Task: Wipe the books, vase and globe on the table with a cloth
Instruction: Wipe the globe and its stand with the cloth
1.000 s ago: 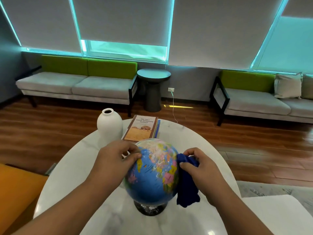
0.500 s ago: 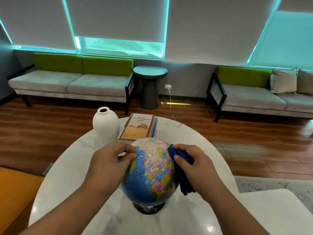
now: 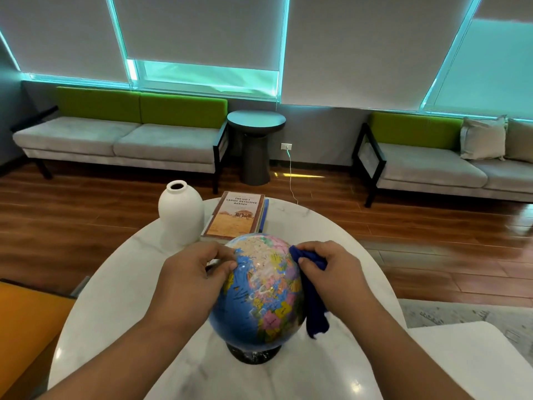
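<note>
The left hand is curling its fingers against the upper left side of the globe, steadying it. The right hand is gripping a bunched blue cloth and pressing it to the globe's upper right side, with a loose tail of cloth hanging below the palm. The globe is standing between the two hands on its dark base, on the white bench. Just beyond the left hand, a white vase is standing upright, and a small stack of books is lying beyond the globe.

The likely risk is the globe tipping or sliding on its narrow base if the right hand is pushing harder than the left is bracing. It could then knock the vase just beyond it. The hanging tail could also snag at the base.

Compared with a second ago, the right hand and cloth are sitting higher on the globe. The left hand is keeping its place.
</note>
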Tool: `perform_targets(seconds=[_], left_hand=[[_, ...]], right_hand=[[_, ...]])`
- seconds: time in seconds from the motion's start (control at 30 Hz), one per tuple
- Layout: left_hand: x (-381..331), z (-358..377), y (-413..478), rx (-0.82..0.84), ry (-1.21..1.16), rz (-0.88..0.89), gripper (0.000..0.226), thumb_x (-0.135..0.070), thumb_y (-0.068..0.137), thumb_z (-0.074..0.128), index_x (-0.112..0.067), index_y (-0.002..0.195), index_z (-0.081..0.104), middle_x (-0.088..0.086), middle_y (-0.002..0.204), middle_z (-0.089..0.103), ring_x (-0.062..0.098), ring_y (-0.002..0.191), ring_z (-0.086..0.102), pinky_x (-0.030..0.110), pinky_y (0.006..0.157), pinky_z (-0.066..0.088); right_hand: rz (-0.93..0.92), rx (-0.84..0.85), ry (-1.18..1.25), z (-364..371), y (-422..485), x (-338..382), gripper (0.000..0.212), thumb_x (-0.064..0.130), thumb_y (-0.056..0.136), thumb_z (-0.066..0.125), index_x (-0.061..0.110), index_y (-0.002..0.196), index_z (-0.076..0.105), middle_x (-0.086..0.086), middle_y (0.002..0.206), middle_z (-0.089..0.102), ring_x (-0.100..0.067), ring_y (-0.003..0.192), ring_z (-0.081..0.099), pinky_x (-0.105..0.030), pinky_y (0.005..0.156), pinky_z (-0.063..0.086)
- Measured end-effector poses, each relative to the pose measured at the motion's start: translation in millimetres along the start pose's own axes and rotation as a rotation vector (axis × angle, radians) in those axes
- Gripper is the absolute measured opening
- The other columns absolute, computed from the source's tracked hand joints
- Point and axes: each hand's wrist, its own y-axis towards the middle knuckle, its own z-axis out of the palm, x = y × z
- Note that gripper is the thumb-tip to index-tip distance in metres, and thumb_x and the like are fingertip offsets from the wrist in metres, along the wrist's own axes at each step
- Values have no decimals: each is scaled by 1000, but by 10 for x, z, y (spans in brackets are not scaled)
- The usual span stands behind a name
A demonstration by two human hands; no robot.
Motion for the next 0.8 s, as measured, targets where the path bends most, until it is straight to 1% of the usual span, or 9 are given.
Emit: perform_targets(seconds=[0.07, 0.17, 0.23, 0.37, 0.47, 0.57, 0.67, 0.73, 0.8], left_hand=[[-1, -8, -6, 5, 6, -2, 24, -9, 83, 71, -32, 76, 70, -19, 91, 67, -1, 89, 60, 17, 75, 51], [1, -11, -7, 7, 4, -4, 22, -10, 83, 71, -32, 77, 70, -21, 90, 66, -3, 88, 60, 13, 72, 49], [9, -18, -4, 6, 5, 0, 21, -11, 83, 72, -31, 78, 70, -21, 90, 66, -3, 89, 60, 13, 72, 49], [3, -19, -19, 15, 9, 4, 20, -12, 83, 71, -31, 78, 70, -23, 90, 64, -5, 88, 59, 15, 73, 50], [-2, -17, -18, 13, 12, 7, 20, -13, 84, 71, -32, 77, 69, -23, 91, 64, -3, 89, 59, 21, 76, 53], [3, -16, -11, 14, 21, 14, 21, -13, 83, 71, -33, 77, 69, -21, 91, 65, -2, 90, 59, 23, 79, 54], [6, -17, -12, 16, 36, 10, 21, -15, 84, 71, -34, 77, 68, -22, 92, 64, -1, 91, 59, 26, 79, 56], [9, -18, -12, 19, 37, 0, 20, -15, 84, 71, -34, 77, 69, -23, 92, 63, -2, 91, 59, 28, 79, 57], [9, -25, -12, 20, 34, -4, 20, -15, 84, 71, -34, 77, 68, -24, 91, 63, -3, 89, 58, 28, 79, 56]], right_hand=[[18, -8, -7, -31, 13, 21, 25, 17, 89, 61, 31, 107, 70, 9, 102, 62, -8, 95, 55, -24, 90, 46], [-95, 4, -4, 45, -77, 73, 27, 20, 91, 62, 37, 110, 66, 16, 102, 56, 0, 93, 52, -7, 81, 38], [-95, 7, -6, 79, -95, 50, 27, 20, 91, 61, 38, 111, 65, 17, 101, 55, 0, 92, 52, -4, 78, 37], [-10, -18, -25, -12, -32, 21, 25, 17, 90, 60, 33, 107, 69, 8, 100, 58, -9, 97, 56, -22, 87, 47], [-127, 24, -6, 48, -131, 141, 27, 20, 91, 62, 39, 109, 65, 18, 100, 52, 1, 94, 51, -6, 78, 38], [-131, 35, -28, 73, -128, 159, 27, 20, 90, 62, 40, 107, 66, 19, 98, 52, 4, 92, 50, -3, 73, 35], [-103, 0, -131, -11, -26, 163, 26, 19, 87, 61, 37, 105, 68, 13, 97, 55, -3, 91, 51, -9, 77, 39], [-163, 9, -167, -10, -48, 229, 26, 23, 88, 61, 38, 109, 67, 14, 97, 53, -4, 94, 48, -17, 82, 40], [-238, 54, -208, 49, -115, 276, 28, 27, 91, 60, 42, 114, 63, 17, 100, 49, -3, 98, 41, -16, 82, 35]])
